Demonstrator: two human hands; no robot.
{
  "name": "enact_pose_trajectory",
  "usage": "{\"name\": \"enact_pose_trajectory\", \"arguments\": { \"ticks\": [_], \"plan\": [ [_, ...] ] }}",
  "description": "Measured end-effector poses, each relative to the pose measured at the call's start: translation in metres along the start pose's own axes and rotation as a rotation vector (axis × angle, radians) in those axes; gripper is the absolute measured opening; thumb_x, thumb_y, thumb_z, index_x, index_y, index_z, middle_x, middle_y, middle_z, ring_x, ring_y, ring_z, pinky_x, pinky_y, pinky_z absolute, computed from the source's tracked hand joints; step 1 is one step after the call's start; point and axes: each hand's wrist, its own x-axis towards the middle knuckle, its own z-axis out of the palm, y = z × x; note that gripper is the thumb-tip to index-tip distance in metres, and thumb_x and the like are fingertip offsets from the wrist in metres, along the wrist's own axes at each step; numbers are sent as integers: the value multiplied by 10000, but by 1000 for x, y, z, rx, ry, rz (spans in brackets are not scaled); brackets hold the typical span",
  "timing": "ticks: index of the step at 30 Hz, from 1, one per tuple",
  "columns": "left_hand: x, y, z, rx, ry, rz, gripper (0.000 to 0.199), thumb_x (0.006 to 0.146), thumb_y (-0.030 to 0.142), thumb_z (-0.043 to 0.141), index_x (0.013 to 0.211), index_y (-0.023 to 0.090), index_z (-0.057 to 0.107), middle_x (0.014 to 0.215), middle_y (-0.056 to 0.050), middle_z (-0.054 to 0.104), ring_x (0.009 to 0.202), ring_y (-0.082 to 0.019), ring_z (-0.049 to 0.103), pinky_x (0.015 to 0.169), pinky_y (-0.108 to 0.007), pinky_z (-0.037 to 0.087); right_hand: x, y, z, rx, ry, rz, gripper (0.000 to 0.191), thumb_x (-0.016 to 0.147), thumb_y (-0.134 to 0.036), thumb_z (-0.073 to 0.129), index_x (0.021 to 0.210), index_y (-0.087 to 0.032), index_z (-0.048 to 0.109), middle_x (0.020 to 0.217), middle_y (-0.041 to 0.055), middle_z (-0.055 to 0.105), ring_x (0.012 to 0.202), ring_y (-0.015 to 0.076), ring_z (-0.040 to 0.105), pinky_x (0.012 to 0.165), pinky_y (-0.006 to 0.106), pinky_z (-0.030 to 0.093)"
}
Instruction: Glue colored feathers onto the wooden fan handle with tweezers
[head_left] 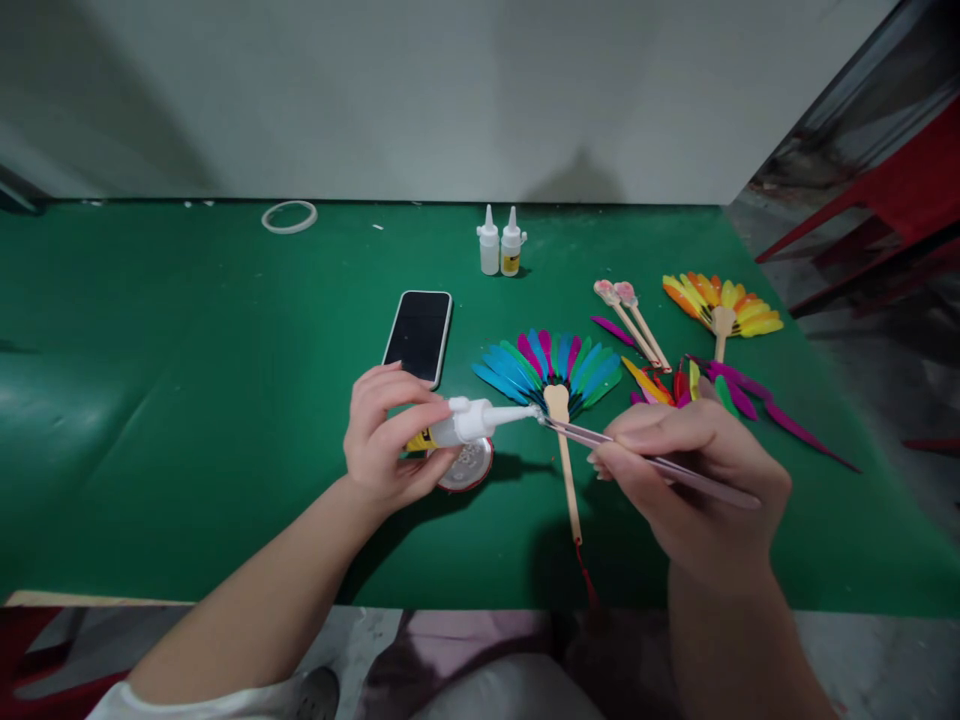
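My left hand (390,432) is wrapped round a white glue bottle (471,420) with a yellow label, held sideways with its nozzle pointing right. Metal tweezers (675,468) are pinched in my right hand (694,470). Their tips meet the nozzle's end at a tiny, clear or whitish piece (538,413), too small to make out. Below and behind the tips lies a fan (556,402) of blue, green and magenta feathers with a wooden handle and a red tassel. Partly under the bottle is a round tin (469,468) with small bits in it.
A phone (420,330) lies beyond my left hand. Two glue bottles (489,250) stand farther back, with a white ring (289,217) at the back left. Rightward are two wooden sticks (637,320), loose feathers (795,415) and a yellow-orange fan (722,320) on the green table (187,400).
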Motion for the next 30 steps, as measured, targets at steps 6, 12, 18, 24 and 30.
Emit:
{"name": "enact_pose_trajectory", "arguments": {
  "ticks": [6,12,18,24,30],
  "plan": [
    [-1,-1,-1,-21,1,14,308,664,202,667,949,205,550,850,-35,567,798,-187,587,827,-444,501,1,1,0,-25,15,-14,264,680,30,655,817,-195,633,693,-18,628,613,127,627,537,275,526],
    [-1,-1,-1,-31,-7,14,283,681,212,652,945,218,550,859,-31,575,803,-187,590,840,-446,499,1,2,1,-42,35,-1,253,687,16,658,811,-204,637,682,-20,631,613,127,628,549,276,530],
    [-1,-1,-1,-33,-1,15,304,680,191,653,962,219,544,874,-35,577,820,-192,594,848,-452,495,0,2,1,-35,44,-4,237,696,4,652,803,-207,636,674,-21,631,612,129,631,548,276,533],
    [-1,-1,0,-26,14,3,285,695,200,651,953,233,535,881,-25,581,829,-182,595,856,-440,495,0,1,0,-36,43,36,193,704,-37,666,789,-207,632,674,-12,642,614,140,636,540,285,537],
    [-2,0,1,-13,25,-10,292,697,197,659,952,251,530,885,-16,578,824,-176,602,855,-433,501,0,1,-2,-7,19,65,177,728,-54,659,787,-218,630,660,-10,626,611,148,633,524,292,526]
  ]
}}
